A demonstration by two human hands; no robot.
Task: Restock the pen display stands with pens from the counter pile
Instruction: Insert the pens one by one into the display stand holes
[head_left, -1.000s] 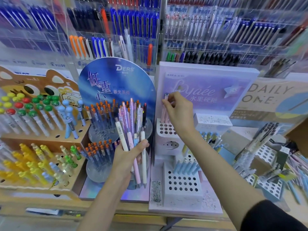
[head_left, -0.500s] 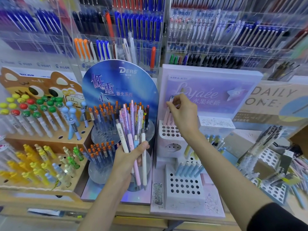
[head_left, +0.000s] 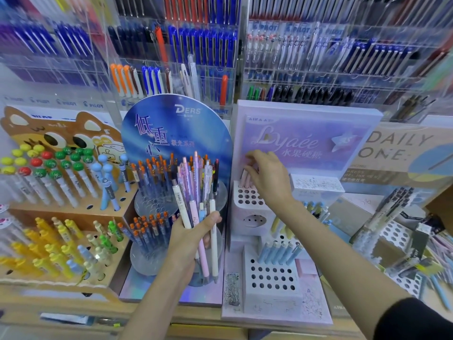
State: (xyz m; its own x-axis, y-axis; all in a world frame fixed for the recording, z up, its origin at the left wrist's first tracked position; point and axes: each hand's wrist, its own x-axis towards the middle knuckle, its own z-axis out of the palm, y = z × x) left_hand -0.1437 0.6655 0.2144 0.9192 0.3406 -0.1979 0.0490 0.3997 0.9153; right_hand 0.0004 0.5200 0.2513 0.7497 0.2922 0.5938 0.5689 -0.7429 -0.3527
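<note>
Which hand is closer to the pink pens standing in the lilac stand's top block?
Right. The right hand is at the pink pens, fingers over their tops. The left hand is lower and to their left, gripping a bunch of pens before the blue stand.

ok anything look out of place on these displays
One orange pen leans among the dark blue pens in the clear rack at the back, so it looks misfiled. Loose pens lie jumbled at the far right. Nothing looks damaged.
</note>
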